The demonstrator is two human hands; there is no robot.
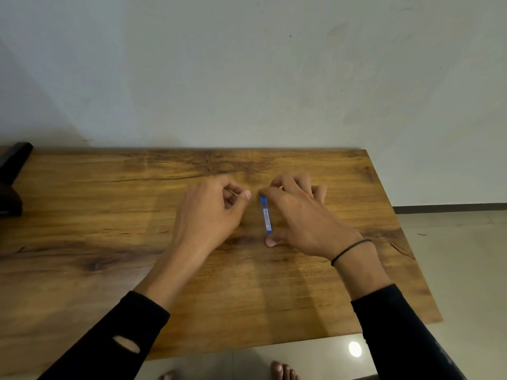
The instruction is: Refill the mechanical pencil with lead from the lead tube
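A slim blue lead tube (266, 215) with a white label lies lengthwise on the wooden table (109, 201), between my two hands. My right hand (299, 215) pinches it end to end, the index fingertip on its far blue cap and the thumb at its near end. My left hand (211, 212) hovers just left of the tube with fingers curled and thumb close to the fingertips; I cannot tell whether anything small sits between them. No mechanical pencil is in sight; my hands may hide it.
A dark object (12, 176) rests at the table's far left edge. The table stands against a pale wall (247, 78). Tiled floor (452, 256) lies to the right and in front, where bare toes (282, 371) show.
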